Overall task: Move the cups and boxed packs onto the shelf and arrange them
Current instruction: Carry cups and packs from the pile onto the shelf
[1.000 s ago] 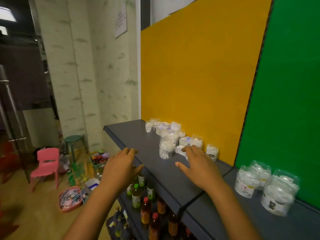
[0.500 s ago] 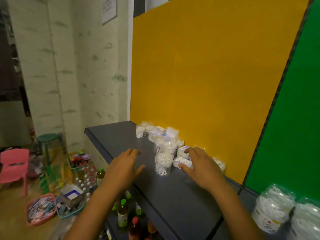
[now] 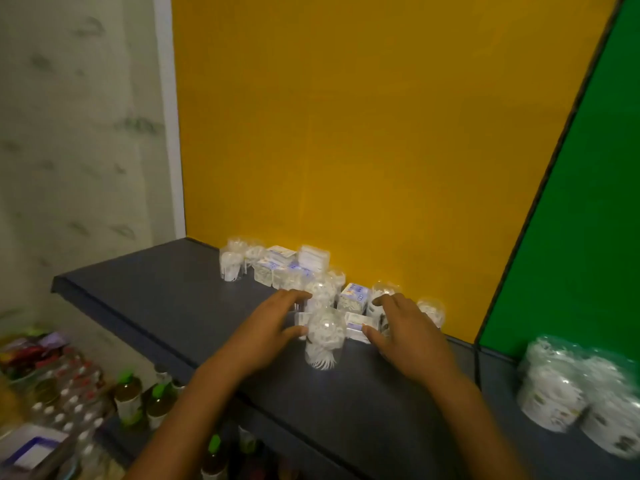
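A dark grey shelf (image 3: 166,299) runs along a yellow wall (image 3: 381,133). The nearest clear cup (image 3: 323,341) stands on the shelf and is the thing to steer by.

The left hand (image 3: 266,336) is just left of this cup. Its fingers (image 3: 294,296) are stretched out and spread, and its thumb tip is at the cup's side. The picture is too blurry to tell if it touches. This hand's grip is apart and holds nothing.

The right hand (image 3: 408,336) is just right of the cup. Its fingers are spread too, and its thumb lies against a flat white boxed pack (image 3: 356,323) right beside the cup. Its grip is also apart, with nothing clamped in it.

Behind the cup, close to the wall, stand another boxed pack (image 3: 353,299) and a few more small cups (image 3: 431,310). Farther back and to the left of the cup is a bunch of cups (image 3: 230,266) and boxed packs (image 3: 313,258) by the wall.

Far to the right of the cup, in front of a green wall (image 3: 571,220), stand bigger clear tubs (image 3: 550,386) with white stuff inside.

Below the shelf, left of the cup and lower down, are bottles (image 3: 128,396) with green caps.
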The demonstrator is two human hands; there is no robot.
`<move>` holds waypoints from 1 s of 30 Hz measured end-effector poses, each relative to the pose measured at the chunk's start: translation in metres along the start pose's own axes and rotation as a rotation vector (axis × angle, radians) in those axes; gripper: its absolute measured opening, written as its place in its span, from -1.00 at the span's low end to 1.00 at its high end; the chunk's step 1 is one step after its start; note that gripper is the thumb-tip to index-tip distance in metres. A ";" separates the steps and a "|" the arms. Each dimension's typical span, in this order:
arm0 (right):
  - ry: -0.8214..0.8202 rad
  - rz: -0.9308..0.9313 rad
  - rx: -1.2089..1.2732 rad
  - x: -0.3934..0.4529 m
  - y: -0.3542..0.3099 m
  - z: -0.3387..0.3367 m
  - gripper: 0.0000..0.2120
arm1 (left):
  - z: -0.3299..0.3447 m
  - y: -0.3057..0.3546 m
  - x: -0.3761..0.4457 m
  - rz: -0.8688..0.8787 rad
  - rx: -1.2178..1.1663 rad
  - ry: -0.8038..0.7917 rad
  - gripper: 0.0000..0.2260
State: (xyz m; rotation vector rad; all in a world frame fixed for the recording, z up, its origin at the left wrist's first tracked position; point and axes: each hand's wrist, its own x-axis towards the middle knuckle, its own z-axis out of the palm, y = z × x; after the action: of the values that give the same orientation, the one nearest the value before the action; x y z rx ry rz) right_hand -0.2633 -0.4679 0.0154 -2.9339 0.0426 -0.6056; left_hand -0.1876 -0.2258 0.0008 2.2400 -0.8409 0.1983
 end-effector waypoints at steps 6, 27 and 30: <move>0.011 0.161 -0.004 -0.008 0.007 0.005 -0.53 | 0.017 -0.015 0.030 0.030 -0.201 -0.191 -0.43; 0.016 0.436 -0.110 -0.008 0.003 0.019 -0.50 | 0.015 -0.013 0.031 -0.016 -0.620 0.112 -0.48; -0.011 0.526 -0.122 -0.001 0.002 0.029 -0.39 | 0.009 -0.015 0.027 -0.023 -0.628 0.166 -0.50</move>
State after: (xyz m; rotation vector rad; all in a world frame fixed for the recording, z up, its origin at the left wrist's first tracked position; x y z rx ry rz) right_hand -0.2523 -0.4654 -0.0115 -2.8482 0.8433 -0.5111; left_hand -0.1581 -0.2384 -0.0045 1.6205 -0.6704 0.0895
